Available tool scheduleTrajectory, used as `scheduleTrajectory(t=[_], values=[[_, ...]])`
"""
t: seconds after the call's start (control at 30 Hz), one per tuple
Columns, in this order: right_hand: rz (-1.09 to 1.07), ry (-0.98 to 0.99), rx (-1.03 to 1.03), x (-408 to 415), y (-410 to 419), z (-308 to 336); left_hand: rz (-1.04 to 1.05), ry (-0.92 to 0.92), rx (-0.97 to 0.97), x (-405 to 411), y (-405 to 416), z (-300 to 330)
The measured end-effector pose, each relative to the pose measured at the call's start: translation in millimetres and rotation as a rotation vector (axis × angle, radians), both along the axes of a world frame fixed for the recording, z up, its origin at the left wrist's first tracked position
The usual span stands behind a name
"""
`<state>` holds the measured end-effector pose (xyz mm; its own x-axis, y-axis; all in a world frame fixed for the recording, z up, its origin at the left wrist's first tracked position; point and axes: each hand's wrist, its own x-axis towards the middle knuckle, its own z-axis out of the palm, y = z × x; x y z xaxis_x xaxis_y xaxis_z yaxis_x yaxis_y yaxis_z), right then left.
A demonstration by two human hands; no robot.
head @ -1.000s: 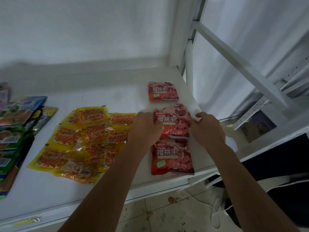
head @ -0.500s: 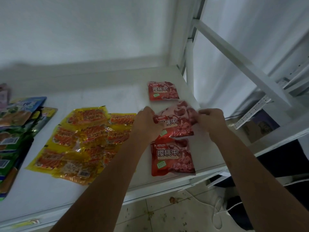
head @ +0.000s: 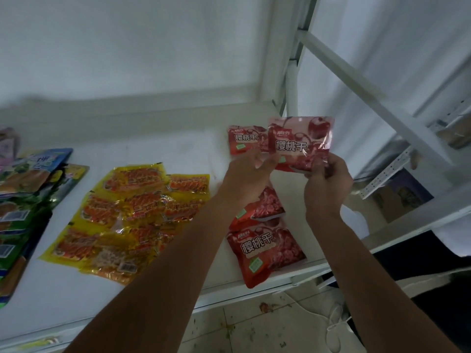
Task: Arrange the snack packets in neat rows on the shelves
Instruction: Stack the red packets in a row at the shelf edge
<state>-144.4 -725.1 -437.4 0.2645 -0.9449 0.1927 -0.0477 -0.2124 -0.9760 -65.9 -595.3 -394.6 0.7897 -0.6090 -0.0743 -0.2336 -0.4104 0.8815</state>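
- You held one red cherry packet (head: 300,143) up off the white shelf (head: 163,154), face toward you, near the shelf's back right corner.
- Your left hand (head: 248,178) pinched its lower left corner, thumb on the front; your right hand (head: 328,186) gripped its lower right edge, fingers curled round the plastic.
- The raised packet partly covered a second red packet (head: 242,142) lying flat on the shelf behind it, at the back.
- Below your hands, two more red packets lay in the same right-hand column: one (head: 265,207) tilted and half hidden under your left wrist, and one (head: 265,250) at the front, skewed, its lower corner poking past the shelf's front lip.
- Left of that column, a loose cluster of yellow packets (head: 137,212) overlapped one another in no clear row.
- At the far left edge sat a stack of green and blue packets (head: 23,200), cut off by the frame.
- A white upright post (head: 291,85) and a slanted brace (head: 367,90) stood at the shelf's right end.
- The tiled floor (head: 254,324) below was stained, with a white cable (head: 334,324) lying on it.
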Motion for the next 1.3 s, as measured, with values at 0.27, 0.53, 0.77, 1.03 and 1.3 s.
scheduleTrajectory(t=[0.27, 0.53, 0.77, 1.03, 1.3], values=[[0.319, -0.114, 0.367, 3.9, 5.3, 7.2, 0.273, 0.196, -0.253, 10.1, -4.5, -3.9], [0.534, 0.037, 0.298, 2.0, 9.8, 9.2, 0.207, 0.21, -0.196, 13.2, 18.9, -4.8], [0.617, -0.035, 0.366, -5.7, 22.3, 10.6, 0.201, 0.125, -0.118, 9.7, 22.5, -0.5], [0.583, 0.028, 0.337, -6.9, 16.3, 11.8, 0.232, 0.142, -0.16, 5.5, 19.0, -12.7], [0.577, 0.149, 0.371, -1.4, 17.7, 10.2, 0.227, 0.093, -0.044, 8.1, 13.1, -16.9]])
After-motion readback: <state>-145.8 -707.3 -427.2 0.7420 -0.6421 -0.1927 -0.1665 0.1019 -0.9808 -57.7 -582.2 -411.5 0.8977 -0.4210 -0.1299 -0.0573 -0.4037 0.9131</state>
